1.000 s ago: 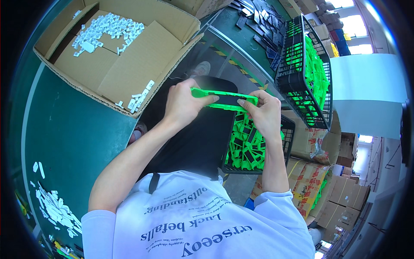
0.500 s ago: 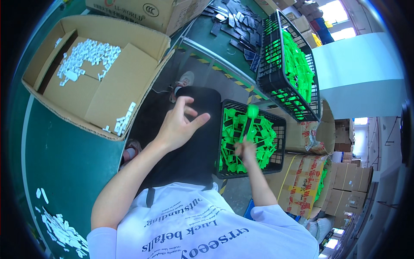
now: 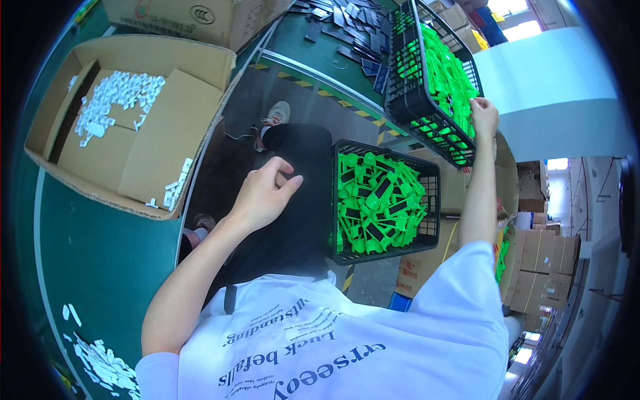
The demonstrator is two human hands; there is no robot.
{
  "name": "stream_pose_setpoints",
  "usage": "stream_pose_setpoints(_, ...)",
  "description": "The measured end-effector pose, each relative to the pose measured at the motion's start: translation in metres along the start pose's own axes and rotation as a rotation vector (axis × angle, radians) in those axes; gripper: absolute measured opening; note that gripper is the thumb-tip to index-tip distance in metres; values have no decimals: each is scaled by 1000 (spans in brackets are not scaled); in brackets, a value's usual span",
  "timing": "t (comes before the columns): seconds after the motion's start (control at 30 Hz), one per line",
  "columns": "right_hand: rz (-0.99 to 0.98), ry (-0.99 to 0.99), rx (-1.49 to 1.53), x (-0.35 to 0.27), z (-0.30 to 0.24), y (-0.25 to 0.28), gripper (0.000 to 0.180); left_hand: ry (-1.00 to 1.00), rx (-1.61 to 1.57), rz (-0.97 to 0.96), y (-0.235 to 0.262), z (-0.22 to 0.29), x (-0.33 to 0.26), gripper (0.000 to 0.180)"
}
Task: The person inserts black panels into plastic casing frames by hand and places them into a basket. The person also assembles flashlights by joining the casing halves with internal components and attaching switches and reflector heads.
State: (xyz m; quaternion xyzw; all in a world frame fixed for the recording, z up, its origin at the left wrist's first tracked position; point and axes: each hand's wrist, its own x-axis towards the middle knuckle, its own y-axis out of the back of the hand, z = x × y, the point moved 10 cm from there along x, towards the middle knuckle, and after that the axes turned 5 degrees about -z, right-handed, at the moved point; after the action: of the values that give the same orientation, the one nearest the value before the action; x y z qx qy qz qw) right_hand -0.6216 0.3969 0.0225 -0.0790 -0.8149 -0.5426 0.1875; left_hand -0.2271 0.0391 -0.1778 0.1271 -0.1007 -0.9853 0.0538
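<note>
My right hand (image 3: 485,117) reaches to the near right side of the raised black basket (image 3: 427,110), its fingers pinched together beside the bright green plastic parts (image 3: 448,73) heaped inside. What those fingers hold, if anything, is hidden. My left hand (image 3: 267,190) hovers above my dark trousers, fingers loosely bent with the thumb apart, and holds nothing. Between my arms stands a lower black basket (image 3: 339,252), filled with similar green parts (image 3: 380,200), many bearing a flat black strip.
On the left green table (image 3: 87,247) sit an open cardboard box (image 3: 150,167) with small white pieces and a loose white pile (image 3: 103,363). Black flat pieces (image 3: 360,33) cover part of the far table. Stacked cartons (image 3: 547,260) stand at right.
My right hand has moved up and right from the lower basket to the raised one. The green part with a black strip is no longer in it. My left fingers have curled in.
</note>
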Motion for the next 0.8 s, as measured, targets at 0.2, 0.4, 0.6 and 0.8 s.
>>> stream_pose_setpoints(0.2, -346, -262, -774, 70, 129, -49, 47, -123, 37, 8, -6, 9, 4, 26)
stream_pose_setpoints(0.4, 296, 496, -243, -21, -70, 18, 24, -90, -150, -3, 3, 10, 7, 34)
stream_pose_setpoints(0.6, -278, 1519, -152, -310, -327, -26, 33, -120, -815, -210, 11, 25, -4, 46)
stream_pose_setpoints(0.8, -809, 1303, 141, -325, -352, -88, 19, 155, -805, 112, 14, -26, -2, 27)
